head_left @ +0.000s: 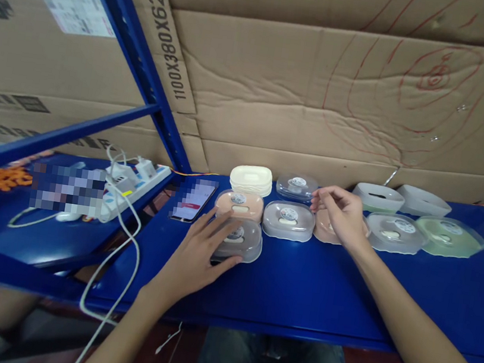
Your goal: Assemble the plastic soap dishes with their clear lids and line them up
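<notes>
My left hand [198, 253] grips a clear-lidded plastic box [242, 243] on the blue shelf [298, 291], fingers spread round its near and left sides. My right hand [341, 213] hovers over a pink box [323, 228], its fingers curled loosely together with nothing visible in them. Between the hands sits a clear box with a round label [288, 219]. Behind are a pink-based box [239, 204], a cream box [251, 178] and another clear box [298, 186].
Right of my hand lie a clear box [394, 232], a green box [449, 236] and two open white trays [378, 197] [423, 201]. A phone [193, 200] with a lit screen, a power strip [134, 181] and white cables lie left. Cardboard lines the back.
</notes>
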The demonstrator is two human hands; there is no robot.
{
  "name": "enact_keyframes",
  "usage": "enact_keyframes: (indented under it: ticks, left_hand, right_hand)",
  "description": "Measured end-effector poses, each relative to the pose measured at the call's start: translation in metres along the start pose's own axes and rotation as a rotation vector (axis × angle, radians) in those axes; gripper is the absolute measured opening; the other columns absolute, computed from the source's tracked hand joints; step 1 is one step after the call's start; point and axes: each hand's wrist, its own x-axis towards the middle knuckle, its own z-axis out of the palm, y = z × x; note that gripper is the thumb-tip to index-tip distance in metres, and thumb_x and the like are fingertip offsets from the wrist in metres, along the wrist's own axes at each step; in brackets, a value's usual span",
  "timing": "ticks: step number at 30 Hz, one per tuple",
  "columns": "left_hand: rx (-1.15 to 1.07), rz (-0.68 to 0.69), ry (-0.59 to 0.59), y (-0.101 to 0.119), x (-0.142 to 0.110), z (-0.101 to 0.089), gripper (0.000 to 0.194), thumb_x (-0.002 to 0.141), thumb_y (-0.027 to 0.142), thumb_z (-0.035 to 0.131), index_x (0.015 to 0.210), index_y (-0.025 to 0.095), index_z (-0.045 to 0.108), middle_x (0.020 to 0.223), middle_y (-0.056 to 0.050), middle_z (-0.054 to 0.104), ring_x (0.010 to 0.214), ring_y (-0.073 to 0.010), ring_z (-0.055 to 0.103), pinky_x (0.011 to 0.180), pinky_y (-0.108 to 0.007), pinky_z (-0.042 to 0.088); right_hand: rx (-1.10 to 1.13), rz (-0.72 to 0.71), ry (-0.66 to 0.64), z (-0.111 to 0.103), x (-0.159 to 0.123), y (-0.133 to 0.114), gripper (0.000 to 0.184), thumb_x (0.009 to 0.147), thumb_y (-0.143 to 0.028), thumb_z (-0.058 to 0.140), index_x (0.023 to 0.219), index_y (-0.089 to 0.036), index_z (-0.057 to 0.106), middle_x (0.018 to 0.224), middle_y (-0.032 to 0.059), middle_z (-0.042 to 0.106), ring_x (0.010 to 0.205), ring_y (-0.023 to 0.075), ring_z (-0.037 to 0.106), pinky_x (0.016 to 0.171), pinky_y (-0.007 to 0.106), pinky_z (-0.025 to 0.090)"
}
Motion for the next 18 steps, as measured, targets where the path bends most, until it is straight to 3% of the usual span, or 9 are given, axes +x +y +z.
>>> enact_keyframes:
  ticks: [6,9,12,14,18]
  left_hand:
    - [0.009,0.014,0.02,0.005,0.005,-0.009,0.076,0.097,0.055,0.077,0.165,0.033,0.051,0.179,-0.011,0.041,0.168,-0.0427,0.031,0.135,-0.067,0.032]
    - [-0.047,0.028,0.024,0.008,0.022,-0.021,0.076,0.099,0.061,0.071,0.166,0.031,0.049,0.179,-0.012,0.04,0.17,-0.0416,0.027,0.137,-0.068,0.026]
    - [-0.126,0.005,0.007,0.006,0.057,-0.032,0.066,0.104,0.063,0.06,0.159,0.028,0.057,0.174,-0.012,0.049,0.169,-0.0382,0.03,0.138,-0.064,0.022]
    - [-0.177,-0.018,-0.02,-0.002,0.089,-0.035,0.06,0.108,0.062,0.051,0.153,0.025,0.062,0.165,-0.014,0.059,0.162,-0.0349,0.043,0.136,-0.059,0.027]
    - [-0.182,-0.107,-0.015,-0.029,0.149,-0.03,0.062,0.101,0.062,0.057,0.142,0.018,0.069,0.152,-0.018,0.069,0.146,-0.0375,0.058,0.129,-0.054,0.036]
  right_hand:
    - [-0.01,-0.002,0.032,-0.004,0.004,0.002,0.041,0.091,-0.062,0.079,0.08,-0.024,0.075,0.076,0.004,0.076,0.065,0.0182,0.071,0.064,0.035,0.061]
    - [-0.045,-0.013,0.03,-0.008,0.007,0.006,0.039,0.093,-0.06,0.076,0.081,-0.023,0.075,0.077,0.004,0.077,0.067,0.0188,0.072,0.066,0.035,0.061]
    - [-0.144,-0.047,0.027,-0.013,0.008,0.012,0.034,0.097,-0.055,0.072,0.085,-0.023,0.076,0.079,0.0043,0.078,0.071,0.0199,0.074,0.07,0.036,0.06]
    - [-0.242,-0.08,0.027,-0.017,0.009,0.015,0.031,0.099,-0.05,0.069,0.087,-0.023,0.076,0.082,0.0047,0.079,0.075,0.0215,0.075,0.075,0.038,0.06]
    - [-0.478,-0.176,0.017,-0.022,0.01,0.016,0.026,0.1,-0.042,0.063,0.086,-0.024,0.075,0.087,0.0057,0.082,0.082,0.0249,0.077,0.08,0.041,0.059]
